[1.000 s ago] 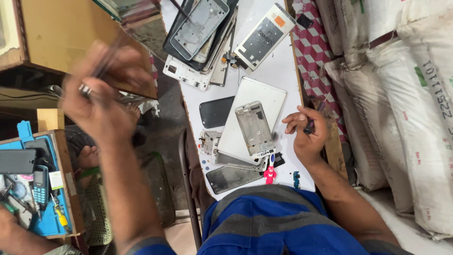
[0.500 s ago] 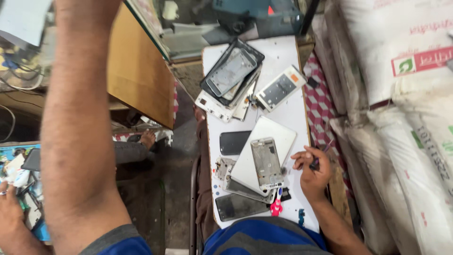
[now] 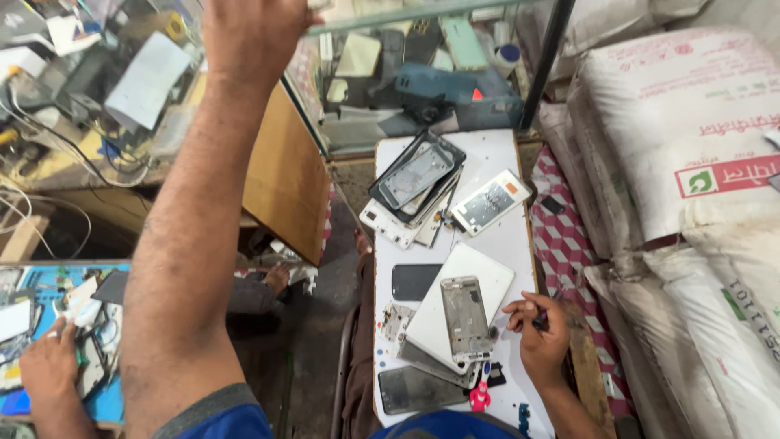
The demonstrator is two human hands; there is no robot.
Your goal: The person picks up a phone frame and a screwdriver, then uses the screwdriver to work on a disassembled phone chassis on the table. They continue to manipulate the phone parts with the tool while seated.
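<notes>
My right hand (image 3: 540, 337), lower right, has its grip closed on a small dark tool (image 3: 539, 322) beside the phone frame (image 3: 465, 319); my left hand (image 3: 252, 28) is raised upper left, grip unclear.

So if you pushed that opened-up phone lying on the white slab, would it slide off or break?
The opened phone lies flat on the smooth white slab, so it would probably slide, not roll. With its insides showing, it looks fragile. The right hand rests beside it.

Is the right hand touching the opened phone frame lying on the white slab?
Apart. The head view shows the right hand resting on the white board, with a strip of white slab showing between its fingers and the phone frame.
</notes>
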